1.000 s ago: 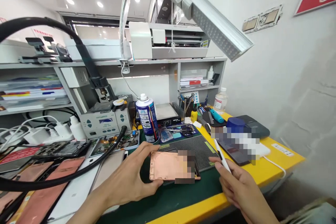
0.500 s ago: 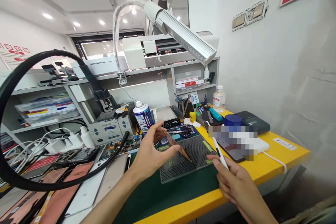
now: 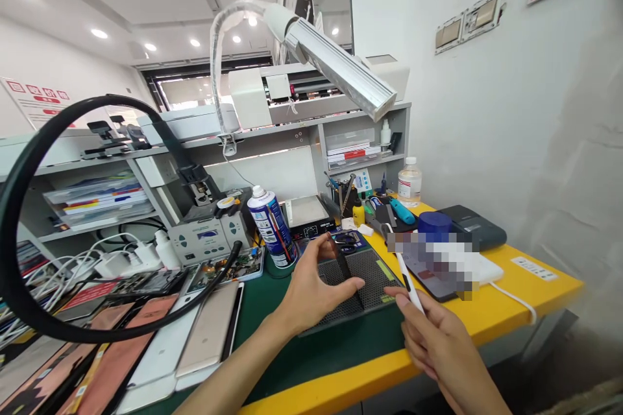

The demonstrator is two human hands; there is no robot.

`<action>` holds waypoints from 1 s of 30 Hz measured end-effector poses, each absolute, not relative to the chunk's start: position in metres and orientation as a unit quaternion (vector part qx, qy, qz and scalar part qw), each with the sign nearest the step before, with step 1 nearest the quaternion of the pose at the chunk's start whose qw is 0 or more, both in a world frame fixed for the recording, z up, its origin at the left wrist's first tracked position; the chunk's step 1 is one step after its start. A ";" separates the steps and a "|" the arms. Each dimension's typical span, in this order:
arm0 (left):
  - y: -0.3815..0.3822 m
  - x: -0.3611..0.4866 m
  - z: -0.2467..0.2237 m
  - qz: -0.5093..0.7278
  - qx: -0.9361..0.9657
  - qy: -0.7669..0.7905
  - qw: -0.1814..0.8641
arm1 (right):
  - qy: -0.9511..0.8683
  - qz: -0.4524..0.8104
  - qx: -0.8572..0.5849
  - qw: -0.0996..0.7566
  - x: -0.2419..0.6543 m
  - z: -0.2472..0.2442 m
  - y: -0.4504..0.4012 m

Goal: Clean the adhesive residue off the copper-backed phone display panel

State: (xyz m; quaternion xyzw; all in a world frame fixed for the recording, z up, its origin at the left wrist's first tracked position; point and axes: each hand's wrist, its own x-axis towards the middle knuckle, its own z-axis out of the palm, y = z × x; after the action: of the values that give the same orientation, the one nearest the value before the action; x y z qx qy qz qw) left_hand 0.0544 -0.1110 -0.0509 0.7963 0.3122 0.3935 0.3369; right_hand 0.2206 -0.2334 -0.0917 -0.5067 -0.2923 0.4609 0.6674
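Between the thumb and fingers of my left hand (image 3: 311, 292) is a thin, flat, dark reddish-brown panel (image 3: 340, 258), seen nearly edge-on and tilted. Its kind is unclear. It is above a dark perforated mat (image 3: 372, 272) that lies on the green work surface (image 3: 272, 373). To the right, my right hand (image 3: 433, 331) is closed around a slim white pen-like tool (image 3: 407, 279), whose tip points up and away from me. The tool is apart from the panel. My right fingers are over the right end of the mat.
A blue-and-white spray can (image 3: 270, 227) stands behind my left hand. The black hose (image 3: 10, 220) loops across the left side. Phones and panels (image 3: 207, 331) lie at left. At right are a blue round container (image 3: 435, 225) and a white cable (image 3: 516, 298). A lamp (image 3: 341, 68) hangs overhead.
My left hand has moved right with the panel and turned it, so it now shows more edge-on and darker. My right hand with the white tool has barely moved. The view has shifted slightly.
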 end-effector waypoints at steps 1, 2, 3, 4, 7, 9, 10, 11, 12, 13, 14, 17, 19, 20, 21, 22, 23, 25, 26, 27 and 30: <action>-0.111 0.055 -0.054 0.392 0.798 0.313 0.333 | -0.292 0.460 -0.507 0.668 0.220 -0.092 -0.233; -0.112 0.055 -0.057 0.392 0.800 0.313 0.328 | -0.291 0.458 -0.508 0.669 0.220 -0.091 -0.233; -0.112 0.056 -0.060 0.393 0.801 0.314 0.324 | -0.290 0.458 -0.507 0.670 0.220 -0.091 -0.233; -0.112 0.057 -0.062 0.395 0.802 0.315 0.318 | -0.289 0.458 -0.507 0.671 0.220 -0.091 -0.233; -0.115 0.061 -0.065 0.406 0.801 0.322 0.298 | -0.285 0.462 -0.505 0.671 0.220 -0.092 -0.233; -0.116 0.064 -0.063 0.420 0.798 0.330 0.281 | -0.288 0.464 -0.503 0.670 0.220 -0.092 -0.233; -0.117 0.065 -0.061 0.428 0.794 0.336 0.271 | -0.290 0.463 -0.504 0.669 0.220 -0.093 -0.233; -0.117 0.065 -0.059 0.437 0.788 0.344 0.262 | -0.292 0.460 -0.506 0.669 0.220 -0.093 -0.233; -0.118 0.065 -0.057 0.445 0.783 0.354 0.254 | -0.293 0.456 -0.510 0.668 0.220 -0.093 -0.233; -0.118 0.065 -0.055 0.451 0.776 0.365 0.246 | -0.294 0.451 -0.514 0.668 0.220 -0.093 -0.233; -0.118 0.065 -0.053 0.455 0.770 0.377 0.241 | -0.296 0.447 -0.518 0.667 0.220 -0.094 -0.233; -0.117 0.061 -0.051 0.460 0.754 0.401 0.243 | -0.300 0.442 -0.525 0.663 0.219 -0.094 -0.233; -0.117 0.059 -0.051 0.463 0.742 0.406 0.264 | -0.300 0.442 -0.528 0.660 0.219 -0.094 -0.232; -0.117 0.058 -0.051 0.466 0.735 0.405 0.281 | -0.299 0.442 -0.531 0.658 0.219 -0.094 -0.232; -0.117 0.056 -0.051 0.469 0.727 0.401 0.303 | -0.298 0.442 -0.533 0.658 0.219 -0.093 -0.232; -0.117 0.055 -0.051 0.471 0.717 0.394 0.330 | -0.297 0.442 -0.532 0.658 0.219 -0.093 -0.232; -0.117 0.054 -0.050 0.471 0.706 0.383 0.364 | -0.295 0.443 -0.530 0.660 0.219 -0.093 -0.232; -0.116 0.051 -0.046 0.457 0.681 0.344 0.458 | -0.288 0.452 -0.516 0.668 0.220 -0.093 -0.232; -0.115 0.050 -0.043 0.444 0.663 0.317 0.512 | -0.282 0.462 -0.504 0.672 0.221 -0.093 -0.233; -0.114 0.048 -0.041 0.429 0.641 0.288 0.567 | -0.273 0.473 -0.493 0.677 0.222 -0.094 -0.234; -0.110 0.043 -0.035 0.391 0.557 0.215 0.701 | -0.248 0.503 -0.474 0.679 0.221 -0.099 -0.240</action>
State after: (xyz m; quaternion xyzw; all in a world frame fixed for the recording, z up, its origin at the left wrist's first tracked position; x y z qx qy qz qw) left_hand 0.0427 -0.1104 -0.0352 0.5568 0.2151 0.3909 0.7007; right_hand 0.2210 -0.2395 -0.0991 -0.4743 -0.2476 0.5029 0.6789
